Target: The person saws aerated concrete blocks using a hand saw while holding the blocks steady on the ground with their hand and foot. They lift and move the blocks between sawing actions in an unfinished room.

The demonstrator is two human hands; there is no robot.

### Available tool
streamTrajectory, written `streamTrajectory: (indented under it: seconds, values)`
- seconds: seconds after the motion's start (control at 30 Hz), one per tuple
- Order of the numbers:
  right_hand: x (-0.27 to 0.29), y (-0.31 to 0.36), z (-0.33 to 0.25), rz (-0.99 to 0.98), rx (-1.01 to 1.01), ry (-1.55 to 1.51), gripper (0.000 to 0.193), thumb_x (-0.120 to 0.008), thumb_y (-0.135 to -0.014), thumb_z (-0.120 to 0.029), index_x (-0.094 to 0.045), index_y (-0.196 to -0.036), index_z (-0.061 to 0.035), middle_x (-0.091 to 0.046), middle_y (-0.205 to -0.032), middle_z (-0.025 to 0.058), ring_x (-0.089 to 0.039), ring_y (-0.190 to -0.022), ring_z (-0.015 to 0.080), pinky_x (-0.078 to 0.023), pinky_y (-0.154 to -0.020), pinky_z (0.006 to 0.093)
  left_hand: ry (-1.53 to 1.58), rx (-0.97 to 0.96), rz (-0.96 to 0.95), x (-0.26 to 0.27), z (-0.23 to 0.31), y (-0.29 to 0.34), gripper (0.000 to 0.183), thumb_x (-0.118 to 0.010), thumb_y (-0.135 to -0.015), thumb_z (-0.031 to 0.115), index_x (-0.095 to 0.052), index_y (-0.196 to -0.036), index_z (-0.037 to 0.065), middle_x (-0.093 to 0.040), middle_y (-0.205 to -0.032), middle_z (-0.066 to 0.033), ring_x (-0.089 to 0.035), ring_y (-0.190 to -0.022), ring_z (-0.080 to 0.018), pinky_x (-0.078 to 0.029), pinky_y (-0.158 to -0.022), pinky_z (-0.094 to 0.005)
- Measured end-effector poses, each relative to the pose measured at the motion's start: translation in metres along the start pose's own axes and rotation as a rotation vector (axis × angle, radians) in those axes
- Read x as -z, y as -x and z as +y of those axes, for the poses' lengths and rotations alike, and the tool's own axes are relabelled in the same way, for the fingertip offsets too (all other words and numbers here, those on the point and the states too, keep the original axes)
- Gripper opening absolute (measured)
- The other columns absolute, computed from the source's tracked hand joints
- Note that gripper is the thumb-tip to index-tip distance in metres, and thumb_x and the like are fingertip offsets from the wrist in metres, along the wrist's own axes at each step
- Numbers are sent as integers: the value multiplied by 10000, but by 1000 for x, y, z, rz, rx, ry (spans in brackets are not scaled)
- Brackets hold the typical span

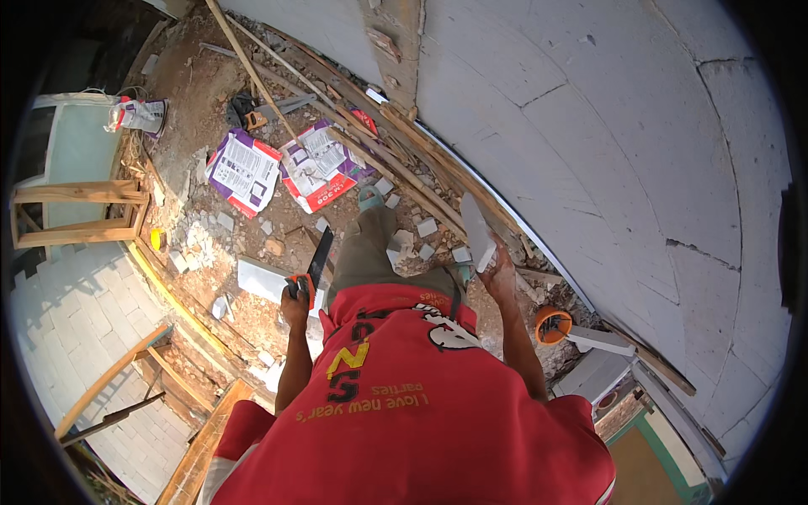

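My left hand (295, 306) is wrapped round the orange and black handle of a handsaw (320, 256), whose dark blade points away from me. Beside and partly behind the saw lies a pale block (261, 278) on the ground. On the other side, my right hand (500, 276) grips a thin, light grey slab of block (477, 231), held up at a tilt near the wall. Its fingers are partly hidden behind the slab.
Broken block pieces (427, 227) and rubble litter the floor. Purple, red and white bags (244, 172) lie ahead, beside long wooden poles (396, 172). A grey block wall (589, 126) rises on the right, with an orange bucket (553, 325) near it. Wooden frames (80, 194) stand left.
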State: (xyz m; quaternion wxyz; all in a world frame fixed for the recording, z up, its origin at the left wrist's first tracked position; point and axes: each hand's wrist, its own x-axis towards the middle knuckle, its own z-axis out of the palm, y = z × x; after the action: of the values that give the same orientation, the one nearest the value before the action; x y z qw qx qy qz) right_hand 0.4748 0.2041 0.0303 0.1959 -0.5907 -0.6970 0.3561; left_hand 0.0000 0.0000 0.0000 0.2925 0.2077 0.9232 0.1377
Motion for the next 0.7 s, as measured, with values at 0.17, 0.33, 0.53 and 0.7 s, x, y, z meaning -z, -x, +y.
streamTrajectory:
  seconds: [0.17,0.33,0.53,0.7]
  values:
    - [-40,-94,-96,-128,-110,-41,771,-795,-723,-59,-434,-1404,-91,-595,-1281,212,-579,-1202,393,-474,-993,422,26,25,74,6,-15,-73,405,-644,-813,163,-599,-1167,-29,-669,-1063,-250,-653,-972,-430,-512,-854,-478]
    - [-47,-161,-141,-215,-4,3,752,-791,-737,-60,-431,-1397,-73,-628,-1223,199,-632,-1138,323,-501,-961,400,169,170,72,-14,-22,-68,371,-634,-814,191,-622,-1127,-7,-679,-1042,-232,-661,-966,-409,-512,-862,-466]
    - [-89,-232,-195,-298,141,-79,704,-790,-734,-73,-448,-1348,-28,-636,-1180,172,-641,-1097,270,-504,-945,377,335,303,116,7,-26,-55,360,-637,-788,186,-631,-1102,10,-683,-1034,-225,-663,-948,-398,-506,-838,-456]
    - [-130,-278,-227,-308,208,-126,689,-816,-715,-125,-481,-1306,-11,-652,-1140,160,-659,-1037,267,-515,-904,376,511,522,149,-10,-44,-15,375,-648,-771,179,-611,-1102,6,-676,-1032,-242,-655,-958,-424,-501,-820,-468]
